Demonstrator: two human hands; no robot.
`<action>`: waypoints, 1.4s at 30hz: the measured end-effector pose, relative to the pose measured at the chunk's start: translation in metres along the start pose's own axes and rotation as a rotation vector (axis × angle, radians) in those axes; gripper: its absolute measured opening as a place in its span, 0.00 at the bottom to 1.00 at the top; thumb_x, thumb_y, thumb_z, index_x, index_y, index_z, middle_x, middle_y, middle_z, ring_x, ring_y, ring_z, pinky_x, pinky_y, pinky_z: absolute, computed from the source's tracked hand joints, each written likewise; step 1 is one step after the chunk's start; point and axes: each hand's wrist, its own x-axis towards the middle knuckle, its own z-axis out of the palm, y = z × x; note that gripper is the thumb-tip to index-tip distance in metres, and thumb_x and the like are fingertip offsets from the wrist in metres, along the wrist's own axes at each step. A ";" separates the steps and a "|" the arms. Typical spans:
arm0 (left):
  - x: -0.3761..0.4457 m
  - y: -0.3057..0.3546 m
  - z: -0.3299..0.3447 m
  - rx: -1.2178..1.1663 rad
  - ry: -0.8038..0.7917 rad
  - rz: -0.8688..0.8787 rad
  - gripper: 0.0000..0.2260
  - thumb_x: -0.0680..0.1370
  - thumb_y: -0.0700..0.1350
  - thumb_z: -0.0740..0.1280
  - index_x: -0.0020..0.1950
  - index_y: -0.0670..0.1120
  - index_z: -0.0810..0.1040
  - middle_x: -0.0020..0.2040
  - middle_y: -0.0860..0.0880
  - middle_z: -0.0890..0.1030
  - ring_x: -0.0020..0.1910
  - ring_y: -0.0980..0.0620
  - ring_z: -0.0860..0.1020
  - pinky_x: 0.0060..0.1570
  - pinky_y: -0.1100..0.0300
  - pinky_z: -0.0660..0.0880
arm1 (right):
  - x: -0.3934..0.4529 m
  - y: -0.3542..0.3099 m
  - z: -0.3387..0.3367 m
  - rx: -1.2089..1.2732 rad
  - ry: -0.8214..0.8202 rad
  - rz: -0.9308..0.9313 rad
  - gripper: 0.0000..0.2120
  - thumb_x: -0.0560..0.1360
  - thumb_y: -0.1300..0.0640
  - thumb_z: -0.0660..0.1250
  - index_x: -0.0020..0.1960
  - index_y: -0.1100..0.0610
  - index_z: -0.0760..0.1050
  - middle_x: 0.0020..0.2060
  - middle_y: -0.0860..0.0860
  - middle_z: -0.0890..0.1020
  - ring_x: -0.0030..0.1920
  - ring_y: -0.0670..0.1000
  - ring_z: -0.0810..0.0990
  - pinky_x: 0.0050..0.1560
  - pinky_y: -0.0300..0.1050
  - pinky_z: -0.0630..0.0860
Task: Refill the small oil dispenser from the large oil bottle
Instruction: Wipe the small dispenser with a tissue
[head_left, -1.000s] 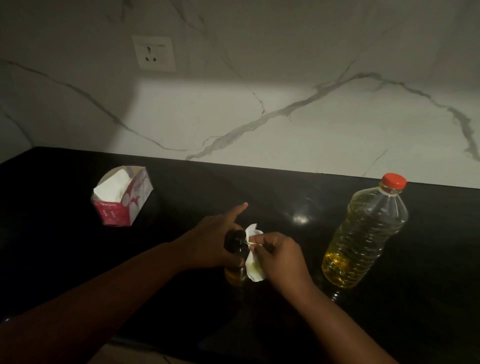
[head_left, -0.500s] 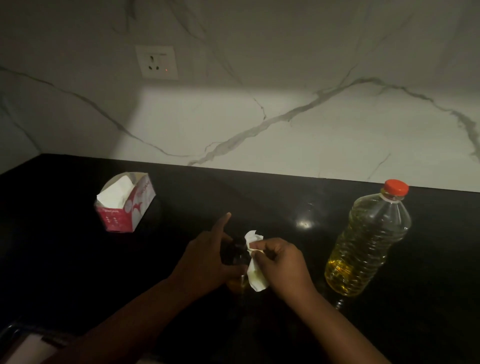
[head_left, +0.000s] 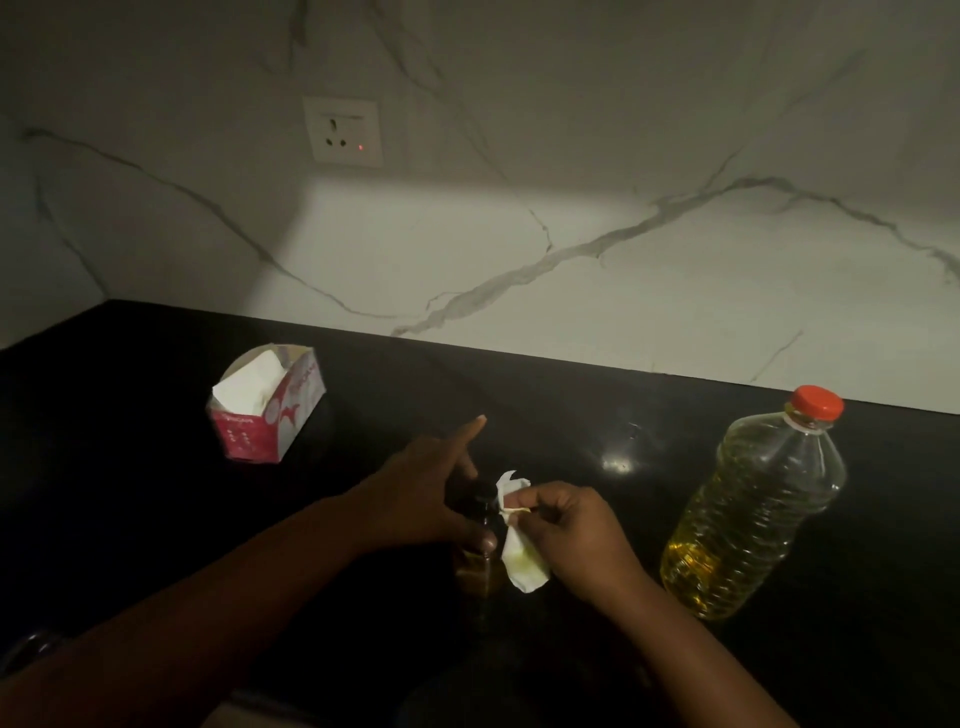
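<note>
The small oil dispenser (head_left: 479, 569), dark-capped with yellow oil in its base, stands on the black counter (head_left: 156, 519) at centre. My left hand (head_left: 423, 499) grips its upper part, index finger pointing away. My right hand (head_left: 569, 530) pinches a white tissue (head_left: 522, 556) stained with oil and holds it against the dispenser's right side. The large oil bottle (head_left: 753, 512), clear plastic with an orange cap on, stands upright to the right, apart from both hands, and is partly full of yellow oil.
A red and white tissue box (head_left: 270, 410) with a tissue sticking out lies at the back left. A marble wall with a socket (head_left: 344, 131) rises behind the counter. A bright reflection (head_left: 615, 462) sits on the counter between dispenser and bottle.
Both hands stay at the dispenser with the tissue; the tissue shifts slightly along its side. The camera view has moved a little; the large bottle stands unmoved.
</note>
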 end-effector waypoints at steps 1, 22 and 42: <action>-0.002 0.001 0.003 -0.005 0.052 -0.013 0.53 0.65 0.58 0.78 0.78 0.60 0.45 0.56 0.59 0.73 0.57 0.60 0.71 0.63 0.58 0.69 | 0.000 0.001 0.001 -0.003 0.004 -0.005 0.09 0.72 0.63 0.69 0.46 0.51 0.83 0.43 0.44 0.82 0.43 0.42 0.81 0.45 0.37 0.76; -0.015 -0.014 0.022 -0.110 0.102 0.058 0.47 0.65 0.57 0.79 0.73 0.70 0.49 0.55 0.64 0.74 0.58 0.66 0.69 0.60 0.63 0.66 | -0.013 -0.001 0.005 0.031 -0.090 -0.040 0.19 0.72 0.67 0.63 0.53 0.46 0.81 0.53 0.43 0.80 0.51 0.40 0.79 0.44 0.28 0.74; -0.018 -0.007 0.012 0.023 0.052 0.001 0.47 0.67 0.59 0.77 0.76 0.65 0.48 0.57 0.68 0.68 0.62 0.62 0.60 0.71 0.54 0.54 | -0.023 0.013 0.013 -0.105 0.057 -0.156 0.13 0.75 0.67 0.65 0.51 0.53 0.83 0.42 0.37 0.79 0.47 0.29 0.76 0.46 0.23 0.70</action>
